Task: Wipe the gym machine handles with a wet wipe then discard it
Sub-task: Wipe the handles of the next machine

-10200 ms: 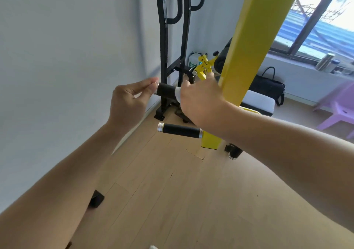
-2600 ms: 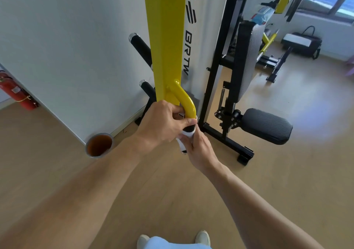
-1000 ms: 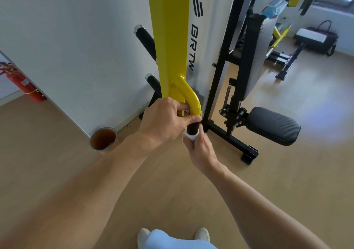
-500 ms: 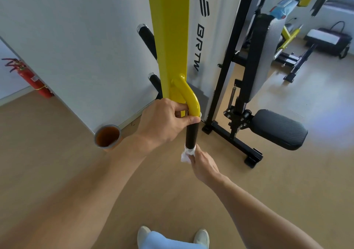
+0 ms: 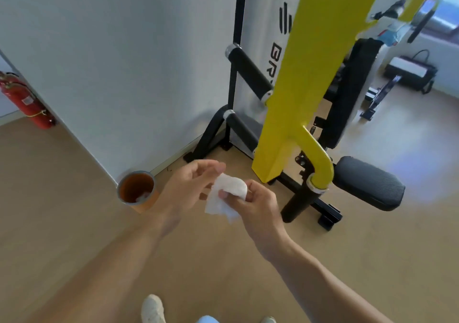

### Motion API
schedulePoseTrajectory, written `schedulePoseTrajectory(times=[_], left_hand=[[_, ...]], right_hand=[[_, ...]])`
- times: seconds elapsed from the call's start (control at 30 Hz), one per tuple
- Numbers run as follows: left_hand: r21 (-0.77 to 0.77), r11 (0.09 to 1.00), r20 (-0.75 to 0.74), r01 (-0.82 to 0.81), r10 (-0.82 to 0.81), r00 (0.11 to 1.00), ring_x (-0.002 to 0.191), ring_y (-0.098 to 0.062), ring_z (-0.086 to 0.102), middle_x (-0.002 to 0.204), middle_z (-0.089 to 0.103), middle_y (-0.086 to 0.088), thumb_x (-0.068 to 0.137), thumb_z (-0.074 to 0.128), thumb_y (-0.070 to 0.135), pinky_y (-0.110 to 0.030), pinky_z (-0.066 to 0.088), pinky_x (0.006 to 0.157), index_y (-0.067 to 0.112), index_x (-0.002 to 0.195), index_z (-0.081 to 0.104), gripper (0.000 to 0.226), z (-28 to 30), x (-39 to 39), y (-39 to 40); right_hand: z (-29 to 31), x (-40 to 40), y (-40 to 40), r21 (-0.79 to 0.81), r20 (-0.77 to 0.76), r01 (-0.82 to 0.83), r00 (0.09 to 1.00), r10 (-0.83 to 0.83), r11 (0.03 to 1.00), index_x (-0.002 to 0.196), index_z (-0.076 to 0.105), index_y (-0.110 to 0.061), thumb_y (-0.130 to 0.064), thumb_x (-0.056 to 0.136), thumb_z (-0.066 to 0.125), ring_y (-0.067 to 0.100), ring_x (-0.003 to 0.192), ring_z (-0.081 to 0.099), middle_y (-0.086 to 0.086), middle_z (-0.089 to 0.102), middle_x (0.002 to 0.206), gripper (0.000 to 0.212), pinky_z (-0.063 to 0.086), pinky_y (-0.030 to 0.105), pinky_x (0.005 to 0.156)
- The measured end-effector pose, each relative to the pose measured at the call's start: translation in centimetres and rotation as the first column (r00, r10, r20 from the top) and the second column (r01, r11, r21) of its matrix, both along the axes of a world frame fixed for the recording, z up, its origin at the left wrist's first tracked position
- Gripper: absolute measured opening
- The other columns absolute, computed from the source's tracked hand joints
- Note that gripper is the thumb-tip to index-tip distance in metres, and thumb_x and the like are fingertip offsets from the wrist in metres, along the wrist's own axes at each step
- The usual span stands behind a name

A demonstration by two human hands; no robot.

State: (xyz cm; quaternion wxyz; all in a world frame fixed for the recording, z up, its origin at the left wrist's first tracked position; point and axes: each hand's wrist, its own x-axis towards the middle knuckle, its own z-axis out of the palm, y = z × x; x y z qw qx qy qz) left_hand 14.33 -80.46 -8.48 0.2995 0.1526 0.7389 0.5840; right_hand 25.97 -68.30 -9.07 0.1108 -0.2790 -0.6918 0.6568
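wipe: in front of me, away from the machine, the white wipe [image 5: 224, 198] hangs crumpled between my two hands, above the floor [image 5: 74, 223].
right hand: my right hand [image 5: 253, 204] has fingers curled onto the wipe, pinching its upper fold.
left hand: my left hand [image 5: 191, 188] is at the wipe's left edge, fingers loosely bent; i cannot tell whether they pinch it or only touch it.
handling: i judge it light, limp and damp; it will droop and cling, so balling it in one fist should carry it best.
bin: a small orange bin [image 5: 136, 191] stands by the wall, near my left hand, with something pale inside.
handle: the black handle [image 5: 298, 203] under the yellow arm [image 5: 298, 86] is free, to the right of my hands.
hidden: the wipe's far side and my left fingertips are covered; motion blur softens the machine's edges.
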Motion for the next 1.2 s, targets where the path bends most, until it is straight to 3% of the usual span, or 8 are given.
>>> schedulePoseTrajectory(times=[0.13,0.37,0.5,0.57,0.67,0.8,0.97,1.2], left_hand=[[0.158,0.984,0.136,0.086,-0.108,0.985,0.091,-0.031,0.068,0.100,0.073,-0.015,0.085,0.073,0.051,-0.041,0.057,0.077,0.019,0.101,0.075,0.036,-1.4,-5.9,-3.7],[0.155,0.964,0.002,0.216,-0.219,0.976,0.091,-0.017,0.073,0.094,0.077,0.006,0.094,0.064,0.041,-0.029,0.059,0.076,0.031,0.098,0.077,0.017,0.1,-13.2,-2.6],[0.100,0.959,-0.144,0.267,-0.251,0.957,0.103,-0.005,0.066,0.108,0.072,0.017,0.096,0.063,0.038,-0.026,0.052,0.092,0.039,0.115,0.069,0.020,-0.4,-15.4,1.7],[0.061,0.956,-0.244,0.288,-0.265,0.933,0.111,-0.003,0.061,0.120,0.066,0.019,0.097,0.062,0.035,-0.025,0.048,0.096,0.037,0.124,0.063,0.027,-0.5,-16.3,3.9],[0.027,0.950,-0.338,0.311,-0.284,0.897,0.113,-0.005,0.060,0.127,0.063,0.013,0.100,0.059,0.030,-0.024,0.049,0.098,0.031,0.128,0.062,0.029,-0.9,-17.8,7.0],[-0.028,0.899,-0.329,0.437,-0.421,0.845,0.107,-0.005,0.065,0.117,0.071,0.010,0.101,0.057,0.031,-0.017,0.051,0.092,0.026,0.122,0.068,0.024,-1.1,-20.1,9.8],[-0.017,0.824,-0.288,0.567,-0.547,0.786,0.098,0.000,0.065,0.104,0.074,0.010,0.100,0.058,0.028,-0.011,0.049,0.082,0.025,0.111,0.073,0.019,-2.0,-22.1,10.7],[0.131,0.659,-0.239,0.740,-0.704,0.669,0.099,-0.004,0.070,0.100,0.077,0.010,0.095,0.066,0.023,-0.015,0.053,0.086,0.022,0.107,0.076,0.015,-2.3,-23.1,12.2]], right_hand=[[1.0,-5.3,-4.2,-0.115,-0.016,0.075,0.997,-0.078,0.991,0.089,0.080,-0.025,-0.044,0.083,0.074,0.038,0.089,0.071,0.008,0.078,0.090,0.021,0.055,0.058,0.083],[3.2,-10.7,-6.8,-0.239,-0.036,0.416,0.899,-0.437,0.877,0.100,0.074,-0.016,-0.035,0.104,0.050,0.024,0.093,0.074,0.007,0.077,0.099,0.031,0.062,0.038,0.077],[4.0,-12.3,-5.0,0.264,-0.282,0.780,0.626,-0.728,0.568,0.094,0.076,-0.017,-0.027,0.103,0.057,0.003,0.073,0.062,-0.016,0.068,0.078,0.023,0.050,0.021,0.067],[2.8,-13.5,-3.3,0.668,-0.328,0.643,0.706,-0.628,0.374,0.129,0.068,-0.016,-0.011,0.102,0.055,0.004,0.115,0.063,-0.008,0.071,0.122,0.030,0.049,0.023,0.099],[-1.3,-15.7,-0.7,0.956,0.029,0.138,0.836,-0.548,0.260,0.146,0.051,-0.010,-0.009,0.094,0.060,0.025,0.146,0.040,0.008,0.049,0.152,0.052,0.027,0.042,0.122],[-2.0,-17.5,-1.0,0.948,0.227,-0.054,0.806,-0.546,0.315,0.155,0.033,-0.003,-0.054,0.105,0.028,0.029,0.154,0.017,0.014,0.029,0.162,0.071,0.009,0.045,0.126],[-1.6,-17.3,0.3,0.951,0.289,-0.124,0.674,-0.680,0.282,0.152,0.037,-0.001,-0.012,0.093,0.034,0.031,0.147,0.037,0.017,0.047,0.153,0.061,0.006,0.046,0.123],[-1.4,-19.9,-1.3,0.943,0.327,-0.136,0.540,-0.775,0.303,0.155,0.027,0.004,-0.009,0.095,0.036,0.038,0.151,0.024,0.025,0.037,0.156,0.062,-0.002,0.046,0.125]])
